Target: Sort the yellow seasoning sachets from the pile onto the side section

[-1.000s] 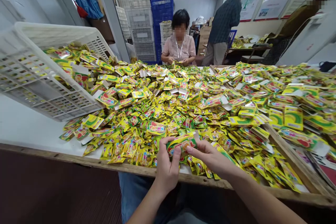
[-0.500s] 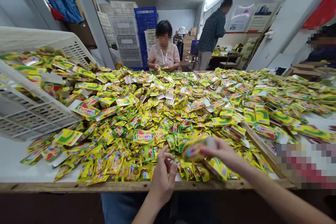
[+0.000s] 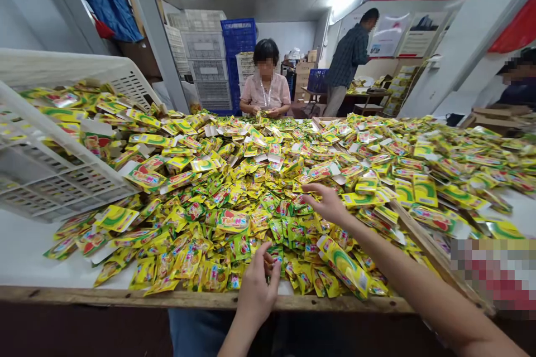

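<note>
My left hand [image 3: 258, 281] is near the table's front edge, fingers loosely curled and thumb apart. Just beyond its fingertips is a small green packet [image 3: 275, 252]; I see no firm hold on it. Reaching over the heap, my right hand [image 3: 329, 204] is open, with its fingers stretched out to the left above the packets and nothing visible in them. Below my right forearm a yellow carton [image 3: 344, 266] lies tilted on small yellow packets [image 3: 215, 275]. A carton printed "TUENS" [image 3: 231, 221] rests in the middle of the heap.
On the left a white plastic crate [image 3: 62, 170] lies tipped, spilling flat cartons. A wooden strip [image 3: 422, 240] divides the table at right, and a wooden edge [image 3: 125, 297] runs along the front. One person [image 3: 266, 89] sits opposite; another [image 3: 349, 61] stands farther back.
My right hand has let go of the carton it held and moved up and away over the heap, its fingers now extended. My left hand stays nearly in place. The view has shifted slightly.
</note>
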Motion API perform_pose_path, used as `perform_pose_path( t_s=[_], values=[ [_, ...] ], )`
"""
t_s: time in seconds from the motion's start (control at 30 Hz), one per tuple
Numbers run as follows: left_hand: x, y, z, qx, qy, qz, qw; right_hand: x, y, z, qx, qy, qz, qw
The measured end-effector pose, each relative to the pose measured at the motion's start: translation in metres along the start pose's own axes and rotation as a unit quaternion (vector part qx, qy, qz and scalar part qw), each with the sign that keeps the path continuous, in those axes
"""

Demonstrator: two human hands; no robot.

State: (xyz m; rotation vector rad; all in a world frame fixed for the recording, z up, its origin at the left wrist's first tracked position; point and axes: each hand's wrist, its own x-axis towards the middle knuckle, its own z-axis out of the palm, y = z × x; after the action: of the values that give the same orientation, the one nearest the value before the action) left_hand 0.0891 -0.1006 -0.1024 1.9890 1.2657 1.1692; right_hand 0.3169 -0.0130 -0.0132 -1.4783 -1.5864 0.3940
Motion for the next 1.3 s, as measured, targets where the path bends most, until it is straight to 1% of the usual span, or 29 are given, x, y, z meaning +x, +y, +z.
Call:
perform_pose_path(
  t_s=[0.07,0.13,0.2,0.27,0.3,0.37,0.43,0.5,0.57,0.6,0.67,0.77,0.83,0.93,1.0,1.07,1.17,1.23,1.3],
  values=[
    [-0.003,0.0,0.002,0.009,-0.012,0.014,1.0,0.004,-0.003,0.036,-0.019,-0.055,-0.015,0.998],
    [-0.007,0.001,0.004,0.02,-0.01,0.028,0.999,0.008,-0.005,0.055,-0.036,-0.092,-0.021,0.995],
    [-0.009,0.002,0.003,0.026,0.017,0.048,0.998,0.01,-0.005,0.058,-0.042,-0.113,-0.028,0.992],
    [-0.001,0.003,-0.004,0.05,0.066,0.071,0.994,0.008,-0.003,0.05,-0.032,-0.115,-0.034,0.992],
    [0.008,0.003,-0.01,0.08,0.089,0.073,0.99,0.006,-0.001,0.044,-0.022,-0.11,-0.034,0.993],
    [0.037,0.002,-0.026,0.159,0.113,0.052,0.979,-0.001,0.0,0.031,0.003,-0.096,-0.025,0.995],
    [0.077,-0.003,-0.043,0.205,0.107,0.014,0.973,-0.009,0.0,0.021,0.035,-0.083,-0.003,0.996],
    [0.117,-0.012,-0.055,0.232,0.084,-0.018,0.969,-0.018,-0.003,0.013,0.072,-0.079,0.029,0.994],
    [0.147,-0.021,-0.06,0.255,0.065,-0.053,0.963,-0.027,-0.009,0.01,0.113,-0.081,0.06,0.988],
    [0.158,-0.024,-0.06,0.262,0.058,-0.066,0.961,-0.031,-0.012,0.008,0.134,-0.083,0.073,0.985],
    [0.168,-0.029,-0.059,0.264,0.047,-0.082,0.96,-0.037,-0.018,0.007,0.174,-0.088,0.097,0.976],
    [0.167,-0.028,-0.06,0.238,0.04,-0.085,0.967,-0.044,-0.024,0.008,0.226,-0.089,0.121,0.962],
    [0.162,-0.024,-0.063,0.204,0.049,-0.078,0.975,-0.046,-0.025,0.011,0.251,-0.08,0.134,0.955],
    [0.152,-0.013,-0.069,0.128,0.071,-0.059,0.987,-0.047,-0.026,0.017,0.275,-0.055,0.147,0.948],
    [0.143,-0.003,-0.069,0.062,0.075,-0.05,0.994,-0.047,-0.029,0.022,0.291,-0.038,0.149,0.944],
    [0.129,0.008,-0.066,-0.011,0.067,-0.049,0.997,-0.048,-0.035,0.027,0.309,-0.023,0.15,0.939],
    [0.107,0.026,-0.056,-0.108,0.05,-0.051,0.992,-0.048,-0.049,0.037,0.338,-0.006,0.165,0.927],
    [0.095,0.035,-0.049,-0.15,0.044,-0.052,0.986,-0.048,-0.058,0.046,0.358,-0.001,0.183,0.916],
    [0.088,0.04,-0.044,-0.166,0.045,-0.054,0.984,-0.049,-0.066,0.056,0.382,-0.006,0.205,0.901]
  ],
)
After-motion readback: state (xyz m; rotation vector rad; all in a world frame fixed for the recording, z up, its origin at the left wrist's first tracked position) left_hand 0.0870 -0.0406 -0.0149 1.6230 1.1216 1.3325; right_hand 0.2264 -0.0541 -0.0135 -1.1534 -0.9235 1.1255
